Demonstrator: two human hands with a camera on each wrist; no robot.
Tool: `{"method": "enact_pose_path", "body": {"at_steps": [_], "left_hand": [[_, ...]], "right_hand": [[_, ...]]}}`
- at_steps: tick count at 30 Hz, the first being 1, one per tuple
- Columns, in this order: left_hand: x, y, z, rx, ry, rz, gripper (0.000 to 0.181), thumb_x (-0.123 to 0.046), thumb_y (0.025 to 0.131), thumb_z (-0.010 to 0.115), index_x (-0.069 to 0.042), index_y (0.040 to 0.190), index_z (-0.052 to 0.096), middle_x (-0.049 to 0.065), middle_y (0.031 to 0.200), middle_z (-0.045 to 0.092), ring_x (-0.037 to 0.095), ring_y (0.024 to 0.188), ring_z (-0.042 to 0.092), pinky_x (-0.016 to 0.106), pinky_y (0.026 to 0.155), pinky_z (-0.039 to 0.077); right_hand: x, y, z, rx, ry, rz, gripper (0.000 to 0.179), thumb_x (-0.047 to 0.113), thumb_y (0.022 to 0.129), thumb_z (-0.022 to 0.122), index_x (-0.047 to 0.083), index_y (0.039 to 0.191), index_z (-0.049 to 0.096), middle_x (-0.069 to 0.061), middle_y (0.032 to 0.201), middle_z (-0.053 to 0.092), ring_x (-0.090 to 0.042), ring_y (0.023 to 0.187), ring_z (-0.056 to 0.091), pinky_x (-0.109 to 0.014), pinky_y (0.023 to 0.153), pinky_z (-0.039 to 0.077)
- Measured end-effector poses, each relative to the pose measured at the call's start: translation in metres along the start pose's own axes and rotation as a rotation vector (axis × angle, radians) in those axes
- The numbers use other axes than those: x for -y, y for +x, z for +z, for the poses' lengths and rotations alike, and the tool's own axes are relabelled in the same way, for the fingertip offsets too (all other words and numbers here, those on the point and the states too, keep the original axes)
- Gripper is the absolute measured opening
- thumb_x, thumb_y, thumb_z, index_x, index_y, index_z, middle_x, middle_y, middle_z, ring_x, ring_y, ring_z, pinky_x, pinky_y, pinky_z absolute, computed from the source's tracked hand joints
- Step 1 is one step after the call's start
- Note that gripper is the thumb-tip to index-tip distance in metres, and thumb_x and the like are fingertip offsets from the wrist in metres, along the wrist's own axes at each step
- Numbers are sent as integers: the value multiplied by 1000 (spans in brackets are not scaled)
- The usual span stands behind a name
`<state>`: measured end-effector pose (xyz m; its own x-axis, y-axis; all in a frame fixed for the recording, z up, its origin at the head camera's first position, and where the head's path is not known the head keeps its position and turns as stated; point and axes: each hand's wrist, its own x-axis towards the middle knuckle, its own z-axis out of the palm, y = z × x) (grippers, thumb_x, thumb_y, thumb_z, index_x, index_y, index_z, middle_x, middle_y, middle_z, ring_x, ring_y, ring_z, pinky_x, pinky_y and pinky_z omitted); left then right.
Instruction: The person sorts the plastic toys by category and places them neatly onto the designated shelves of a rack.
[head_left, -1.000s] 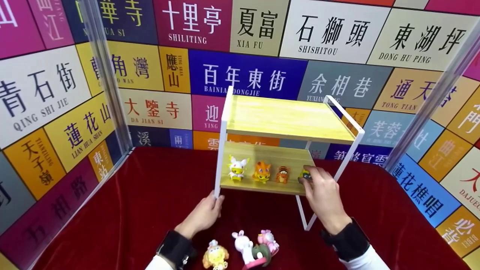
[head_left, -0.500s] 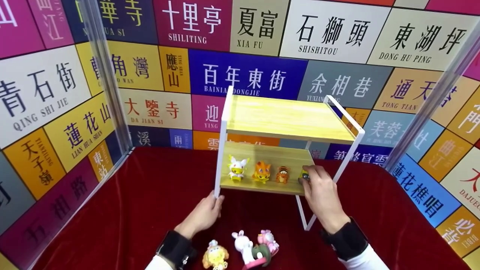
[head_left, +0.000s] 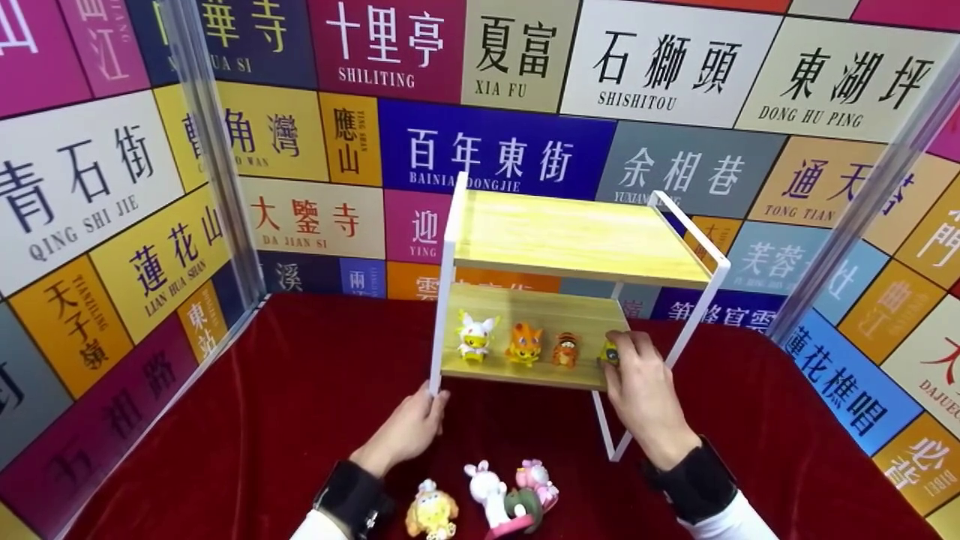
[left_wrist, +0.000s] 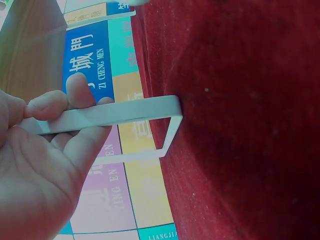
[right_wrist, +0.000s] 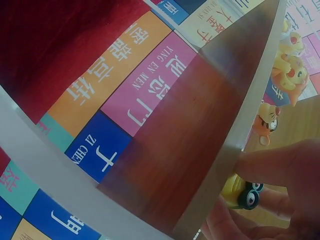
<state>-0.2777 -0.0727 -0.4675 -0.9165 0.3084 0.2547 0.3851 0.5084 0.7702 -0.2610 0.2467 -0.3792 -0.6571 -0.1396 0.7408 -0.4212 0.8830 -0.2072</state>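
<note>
My left hand (head_left: 409, 426) grips the front left leg of a two-tier shelf; in the left wrist view, the thumb and fingers close round this white metal leg (left_wrist: 135, 111). At the right end of the lower board (head_left: 540, 306), my right hand (head_left: 646, 386) pinches a small yellow figurine (right_wrist: 235, 192) with dark-rimmed goggle eyes. The fingers hide much of it. Left of it on the same board stand an orange striped tiger figurine (head_left: 565, 350), an orange-hooded yellow figurine (head_left: 523, 345) and a white-hooded yellow figurine (head_left: 475, 337).
On the red cloth (head_left: 300, 420) in front of the shelf are a yellow figurine with tan ears (head_left: 431, 511), a white rabbit figurine (head_left: 489, 495) and a pink figurine (head_left: 534, 476). The upper board (head_left: 570, 232) overhangs the lower one. Sign-printed panels (head_left: 495, 146) stand behind.
The yellow figurine has turned slightly in my right hand, and its eye now shows. The right fingers have shifted a little. My left hand and the shelf stay where they were.
</note>
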Motion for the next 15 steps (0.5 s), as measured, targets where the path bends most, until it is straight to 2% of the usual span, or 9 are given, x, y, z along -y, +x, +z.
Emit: {"method": "enact_pose_path", "body": {"at_steps": [4,15], "left_hand": [[0,0,1,-8,-2,16,27,-24,110,41,0,106,52,-3,66,52,8,58,51,25,59,44],[1,-1,0,-12,5,7,26,-25,110,40,-2,105,52,-2,68,54,8,59,53,26,60,45]], "right_hand": [[-1,-1,1,-22,-6,-16,36,-7,82,73,-7,116,61,-28,107,61,-44,92,65,-56,73,56],[3,-4,-2,-34,-18,-10,47,-3,80,77,-6,122,57,-28,113,56,-43,95,64,-56,75,57]]}}
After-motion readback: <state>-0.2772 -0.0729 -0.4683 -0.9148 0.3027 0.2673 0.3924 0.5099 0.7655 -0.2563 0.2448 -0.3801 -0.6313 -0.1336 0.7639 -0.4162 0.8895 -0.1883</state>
